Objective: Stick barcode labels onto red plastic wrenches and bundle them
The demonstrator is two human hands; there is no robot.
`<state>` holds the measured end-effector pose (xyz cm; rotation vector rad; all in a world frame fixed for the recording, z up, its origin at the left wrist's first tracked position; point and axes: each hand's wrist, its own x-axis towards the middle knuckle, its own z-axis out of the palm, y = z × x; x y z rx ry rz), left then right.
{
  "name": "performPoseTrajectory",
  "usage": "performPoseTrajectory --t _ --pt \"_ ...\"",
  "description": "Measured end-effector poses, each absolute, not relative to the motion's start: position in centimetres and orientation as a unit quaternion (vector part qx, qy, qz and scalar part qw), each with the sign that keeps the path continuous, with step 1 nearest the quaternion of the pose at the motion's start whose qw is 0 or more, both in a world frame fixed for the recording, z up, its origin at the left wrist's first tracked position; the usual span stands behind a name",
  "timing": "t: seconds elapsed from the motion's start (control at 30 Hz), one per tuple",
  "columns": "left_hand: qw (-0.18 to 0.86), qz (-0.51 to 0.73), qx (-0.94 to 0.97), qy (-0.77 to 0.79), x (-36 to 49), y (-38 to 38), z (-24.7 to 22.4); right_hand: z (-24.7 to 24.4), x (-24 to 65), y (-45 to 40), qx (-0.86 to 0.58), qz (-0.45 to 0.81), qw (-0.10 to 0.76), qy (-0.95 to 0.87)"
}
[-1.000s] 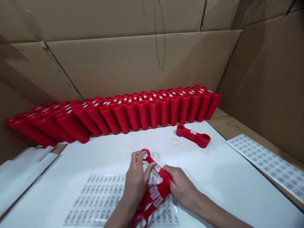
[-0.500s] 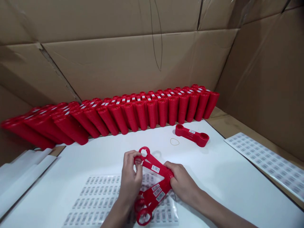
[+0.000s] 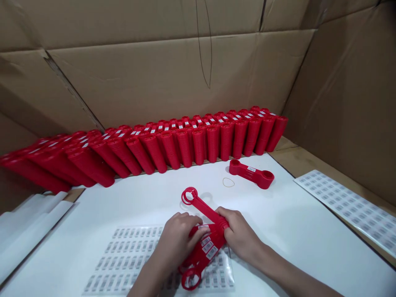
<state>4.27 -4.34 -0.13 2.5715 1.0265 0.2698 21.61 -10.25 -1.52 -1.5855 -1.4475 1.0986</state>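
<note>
Fanned out between my hands is a bunch of flat red plastic bars with ring-shaped ends (image 3: pixel 208 207). My right hand (image 3: pixel 239 231) is closed around their gathered right ends. My left hand (image 3: pixel 182 237) has its fingers curled over the lower labelled bars, the thumb near a white barcode label; its grip is partly hidden. Several lower bars show barcode labels (image 3: pixel 212 252). At the top of the fan, the bars reaching up-left show no label. Beneath my hands lies a barcode sticker sheet (image 3: pixel 123 258) on the white table (image 3: pixel 278 214).
A long row of stacked red bars (image 3: pixel 185 148) stands along the cardboard wall (image 3: pixel 148 82). One separate labelled red stack (image 3: pixel 252 174) lies beside a thin rubber band (image 3: pixel 228 182). Another sticker sheet (image 3: pixel 346 210) is at the right; white paper strips (image 3: pixel 31 231) lie left.
My left hand has moved down from the upper ring ends onto the lower labelled bars. An upper labelled bar has swung down toward them. My right hand keeps its grip.
</note>
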Motion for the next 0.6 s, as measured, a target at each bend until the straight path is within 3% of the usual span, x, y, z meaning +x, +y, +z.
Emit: performPoseTrajectory --t 0.27,0.6 --pt "0.161 0.092 0.883 0.431 4.3 -4.4 -1.4 -1.3 21.4 -10.5 -0.598 0.442 0.36 -0.563" --pt "0.271 0.054 0.873 0.402 3.8 -4.4 -0.9 -2.1 20.9 -10.4 -0.635 0.439 0.316 -0.552"
